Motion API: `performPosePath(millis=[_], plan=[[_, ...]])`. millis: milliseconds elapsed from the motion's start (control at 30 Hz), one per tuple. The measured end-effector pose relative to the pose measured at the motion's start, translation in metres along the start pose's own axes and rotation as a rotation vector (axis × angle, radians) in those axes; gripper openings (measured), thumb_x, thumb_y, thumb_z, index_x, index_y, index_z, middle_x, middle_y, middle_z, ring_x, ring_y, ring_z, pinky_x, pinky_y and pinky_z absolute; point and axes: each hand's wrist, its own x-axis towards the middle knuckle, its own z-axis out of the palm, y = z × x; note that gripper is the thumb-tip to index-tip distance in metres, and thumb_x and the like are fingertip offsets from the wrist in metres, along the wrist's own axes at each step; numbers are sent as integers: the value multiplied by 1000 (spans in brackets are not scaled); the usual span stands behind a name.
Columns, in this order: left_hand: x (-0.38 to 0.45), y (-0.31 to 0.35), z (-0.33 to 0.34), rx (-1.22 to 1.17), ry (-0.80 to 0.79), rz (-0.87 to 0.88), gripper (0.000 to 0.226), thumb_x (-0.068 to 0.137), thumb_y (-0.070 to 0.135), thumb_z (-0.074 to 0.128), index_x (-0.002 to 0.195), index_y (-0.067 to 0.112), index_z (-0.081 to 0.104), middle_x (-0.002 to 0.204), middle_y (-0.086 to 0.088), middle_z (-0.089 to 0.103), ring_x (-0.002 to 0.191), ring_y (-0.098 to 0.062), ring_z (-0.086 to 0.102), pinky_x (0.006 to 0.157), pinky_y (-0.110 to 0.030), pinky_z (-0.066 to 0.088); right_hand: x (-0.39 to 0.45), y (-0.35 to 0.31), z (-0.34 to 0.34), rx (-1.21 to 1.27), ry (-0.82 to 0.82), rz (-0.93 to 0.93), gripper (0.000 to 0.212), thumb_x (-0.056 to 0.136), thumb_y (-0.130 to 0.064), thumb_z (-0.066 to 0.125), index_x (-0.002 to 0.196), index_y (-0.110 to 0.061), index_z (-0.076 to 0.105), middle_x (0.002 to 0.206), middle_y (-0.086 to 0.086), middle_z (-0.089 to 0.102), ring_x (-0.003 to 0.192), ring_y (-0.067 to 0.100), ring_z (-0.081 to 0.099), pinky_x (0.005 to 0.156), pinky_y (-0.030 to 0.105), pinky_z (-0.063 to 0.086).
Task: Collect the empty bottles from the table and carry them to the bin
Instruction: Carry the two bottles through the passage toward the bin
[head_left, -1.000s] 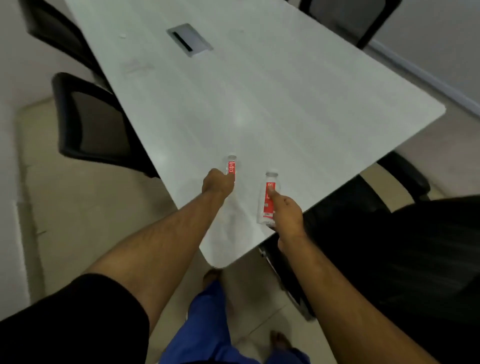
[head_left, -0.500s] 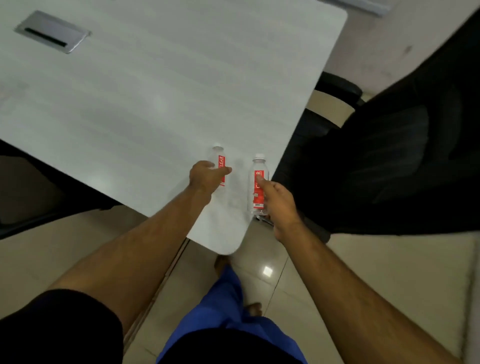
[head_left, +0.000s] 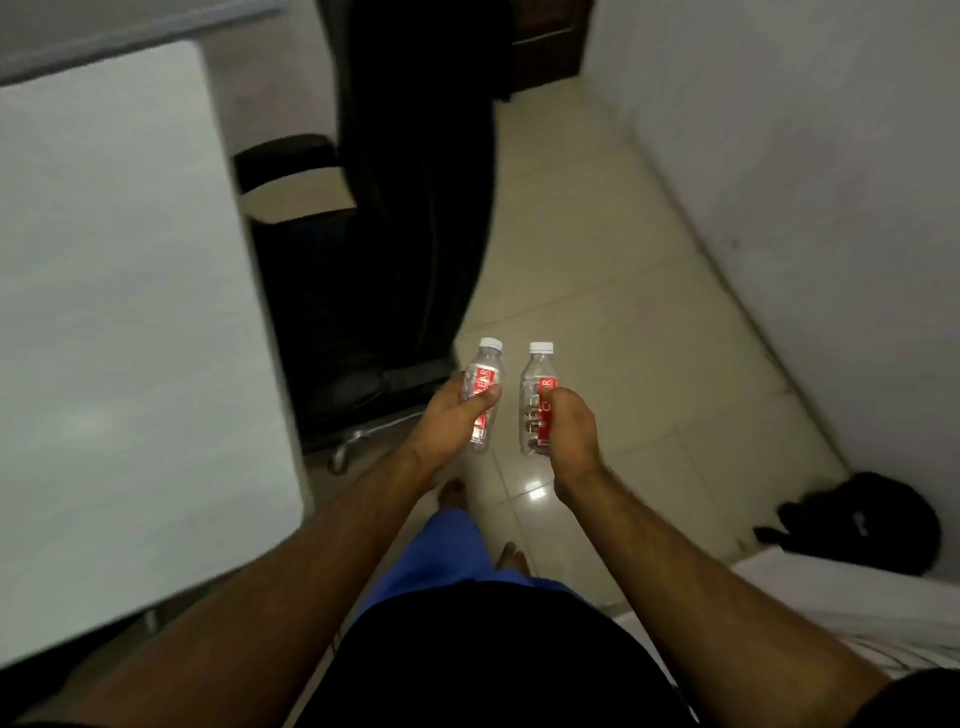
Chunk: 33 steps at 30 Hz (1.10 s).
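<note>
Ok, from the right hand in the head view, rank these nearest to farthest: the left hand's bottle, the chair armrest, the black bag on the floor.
From the right hand:
1. Left hand's bottle, just to its left, held in the left hand.
2. Black bag, on the floor to the right by the wall.
3. Chair armrest, up and to the left beside the table.

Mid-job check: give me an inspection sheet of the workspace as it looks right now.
Surface: white table, visible part bare.
Job's things: two clear bottles with red labels and white caps, left bottle and right bottle, both off the table, upright; bin not in view.
Clutter: black bag on the floor by the wall.
Grips: left hand closed on the left bottle; right hand closed on the right bottle.
Cables: nothing seen.
Surroundings: black office chair, tiled floor, wall.
</note>
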Motion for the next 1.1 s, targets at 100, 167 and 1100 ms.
performPosePath(millis=[100,167,1100], plan=[[34,22,56,79,-192,-17,34,97,22,59,130,14,59,104,-6,69,89,-17,66,73,-27,53,21,-10,-53,89,164,-29,17,92,-27,55,93,-13,63,83,8,63,74,21,59,64,32,49],[56,38,87,106,-291,-34,33,97,16,57,130,17,59,104,-7,70,84,-15,67,68,-25,53,36,-16,-80,154,255,-41,16,97,-21,58,104,-9,65,84,5,66,72,16,62,61,29,51],[189,90,702,1091,-1186,-42,33,90,12,68,122,7,66,108,-14,74,97,-28,73,77,-36,61,160,-39,-507,965,1188,61,42,92,-33,70,128,-14,60,109,14,73,92,29,71,70,40,62]])
